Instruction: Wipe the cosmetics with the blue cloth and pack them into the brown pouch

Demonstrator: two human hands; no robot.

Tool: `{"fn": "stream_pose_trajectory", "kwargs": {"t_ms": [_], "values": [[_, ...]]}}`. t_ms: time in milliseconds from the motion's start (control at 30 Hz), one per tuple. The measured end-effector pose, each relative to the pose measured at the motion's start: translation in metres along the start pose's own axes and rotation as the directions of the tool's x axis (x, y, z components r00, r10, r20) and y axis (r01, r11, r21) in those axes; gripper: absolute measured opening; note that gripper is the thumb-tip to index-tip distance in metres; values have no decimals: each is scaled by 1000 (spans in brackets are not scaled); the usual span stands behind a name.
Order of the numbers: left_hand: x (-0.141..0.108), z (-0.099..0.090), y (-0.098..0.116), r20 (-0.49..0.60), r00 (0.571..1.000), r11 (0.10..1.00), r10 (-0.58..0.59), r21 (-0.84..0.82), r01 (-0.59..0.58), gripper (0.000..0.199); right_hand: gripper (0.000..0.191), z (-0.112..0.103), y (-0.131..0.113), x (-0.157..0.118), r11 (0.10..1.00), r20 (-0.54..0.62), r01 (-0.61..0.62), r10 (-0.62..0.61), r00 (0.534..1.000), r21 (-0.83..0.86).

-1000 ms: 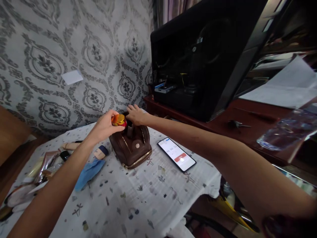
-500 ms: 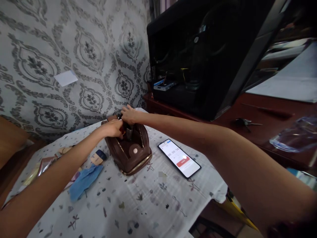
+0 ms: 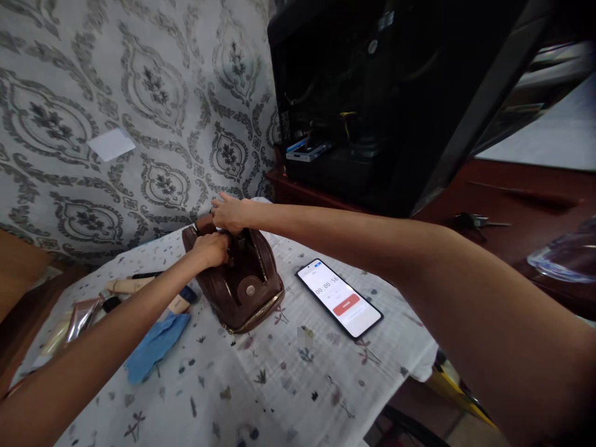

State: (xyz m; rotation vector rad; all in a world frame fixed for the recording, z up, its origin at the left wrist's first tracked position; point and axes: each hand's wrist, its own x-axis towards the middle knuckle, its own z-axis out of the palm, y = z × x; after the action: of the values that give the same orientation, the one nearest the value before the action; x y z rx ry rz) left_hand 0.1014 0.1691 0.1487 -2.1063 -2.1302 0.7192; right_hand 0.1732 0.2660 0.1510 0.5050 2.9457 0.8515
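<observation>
A brown leather handbag (image 3: 251, 310) stands unzipped on the cloth, its mouth facing me and a round magnetic snap showing on the inner flap. My left hand (image 3: 212, 249) reaches into the opening with fingers curled; whatever they hold is hidden inside the bag. At the far rim, next to the brown strap (image 3: 205, 223), my right hand (image 3: 230, 212) grips the bag's edge, its fingertips partly out of sight. Right of the bag lies a phone (image 3: 342, 299) with a running timer on its screen.
Left of the bag lie a blue cloth (image 3: 157, 347), a beige-and-navy item (image 3: 180, 303), and several cosmetic tubes (image 3: 84, 316), partly behind my left forearm. A dark computer case (image 3: 354, 112) and keys (image 3: 479, 221) rest on the red-brown desk (image 3: 526, 205).
My left hand has gone deeper into the bag, and the reddish item by its fingers is now out of sight. My right hand has shifted slightly left along the far rim.
</observation>
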Motion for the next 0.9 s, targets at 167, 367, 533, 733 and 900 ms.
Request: {"fn": "stream_pose_trajectory", "kwargs": {"t_ms": [167,367,533,733,900], "values": [[8,4,13,29,1000,1000,-6,5,5,39,31,4,0,-1,1000,22,-19,19,1000,2],[13,16,17,26,1000,1000,16,-13,-15,39,38,5,4,-6,999,48,-35,33,998,36],[16,9,4,21,998,998,51,-21,-51,37,35,4,6,-5,997,57,-34,29,998,74],[8,-15,-21,-72,996,997,52,-51,-55,17,37,3,7,-3,995,56,-27,21,998,99],[-28,-29,-39,-239,964,972,116,-172,-160,32,40,4,9,-2,994,68,-18,11,998,105]]}}
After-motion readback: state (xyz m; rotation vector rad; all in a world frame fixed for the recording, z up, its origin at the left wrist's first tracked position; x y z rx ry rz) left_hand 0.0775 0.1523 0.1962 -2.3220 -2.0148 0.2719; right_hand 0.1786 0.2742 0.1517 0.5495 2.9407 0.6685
